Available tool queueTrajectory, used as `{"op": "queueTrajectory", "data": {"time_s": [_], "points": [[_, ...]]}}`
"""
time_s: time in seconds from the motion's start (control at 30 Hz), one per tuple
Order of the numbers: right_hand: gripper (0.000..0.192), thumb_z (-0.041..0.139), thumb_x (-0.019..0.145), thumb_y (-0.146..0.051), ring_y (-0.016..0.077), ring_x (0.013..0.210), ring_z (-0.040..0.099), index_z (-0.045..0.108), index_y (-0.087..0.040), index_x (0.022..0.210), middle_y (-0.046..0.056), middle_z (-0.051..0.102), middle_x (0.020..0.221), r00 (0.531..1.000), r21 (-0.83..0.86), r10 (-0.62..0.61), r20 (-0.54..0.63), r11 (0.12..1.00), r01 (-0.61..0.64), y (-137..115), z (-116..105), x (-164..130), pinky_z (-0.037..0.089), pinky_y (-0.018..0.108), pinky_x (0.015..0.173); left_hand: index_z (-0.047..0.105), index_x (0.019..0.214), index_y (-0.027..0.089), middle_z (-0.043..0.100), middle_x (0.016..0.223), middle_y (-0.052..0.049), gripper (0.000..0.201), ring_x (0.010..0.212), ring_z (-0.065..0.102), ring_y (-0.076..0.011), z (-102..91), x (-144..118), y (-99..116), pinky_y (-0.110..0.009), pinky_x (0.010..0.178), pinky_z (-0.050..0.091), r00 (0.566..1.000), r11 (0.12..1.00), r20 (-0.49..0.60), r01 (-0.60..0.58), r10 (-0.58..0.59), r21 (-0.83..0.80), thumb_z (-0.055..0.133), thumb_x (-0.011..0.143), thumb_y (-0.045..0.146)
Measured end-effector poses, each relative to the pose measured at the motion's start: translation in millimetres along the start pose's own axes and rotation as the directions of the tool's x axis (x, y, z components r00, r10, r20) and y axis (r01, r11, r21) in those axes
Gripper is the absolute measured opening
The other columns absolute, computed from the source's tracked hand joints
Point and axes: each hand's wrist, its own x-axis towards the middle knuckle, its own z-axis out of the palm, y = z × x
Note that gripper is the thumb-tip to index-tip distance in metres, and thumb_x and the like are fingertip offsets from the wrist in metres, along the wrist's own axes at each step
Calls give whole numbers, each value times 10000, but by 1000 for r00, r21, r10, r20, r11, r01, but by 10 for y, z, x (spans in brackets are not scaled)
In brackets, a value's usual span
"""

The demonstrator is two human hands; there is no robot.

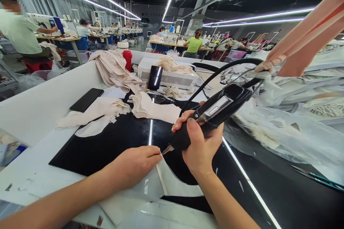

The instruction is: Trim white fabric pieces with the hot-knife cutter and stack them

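Note:
My right hand [201,146] is wrapped around a black corded handheld tool [215,111], probably an ultrasonic cutter. Its narrow metal tip [168,149] points down and left. Beside that tip, the fingers of my left hand [137,166] are pinched together at the upper end of a narrow cream fabric strip [161,179]. Below the fingers lies a pale, partly see-through sheet [176,179] with a curved edge, over a glossy black board [113,154]. Stacked cream fabric pieces [154,109] rest just beyond, with a second fabric bundle [99,112] to their left.
Behind the board stands a white vented box [169,77] bearing fabric, with an upright phone [155,78] before it. A dark phone [86,99] lies left. Plastic-wrapped fabric [285,132] and scissors [317,177] lie right. A peach cloth [309,39] hangs by the tool's cable.

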Motion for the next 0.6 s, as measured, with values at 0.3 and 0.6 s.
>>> {"op": "queueTrajectory", "data": {"time_s": [0.3,0.6], "points": [[280,807,887,-259,113,561,648,587,-293,1056,-81,708,794,1000,-12,-13,-2,1000,13,12,0,-29,594,262,550,683,1270,161,725,1363,-116,266,1181,764,-215,23,-34,-12,-308,999,669,999,999,-34,-15,16,39,564,1066,39],[332,861,873,-312,114,572,653,601,-284,1076,-75,713,796,1000,16,-12,-27,1000,12,-91,-72,-83,602,261,566,691,1186,193,728,1327,-91,223,1087,765,-195,-20,-30,-22,-265,909,660,999,1000,-32,-9,9,12,529,1087,76]]}}
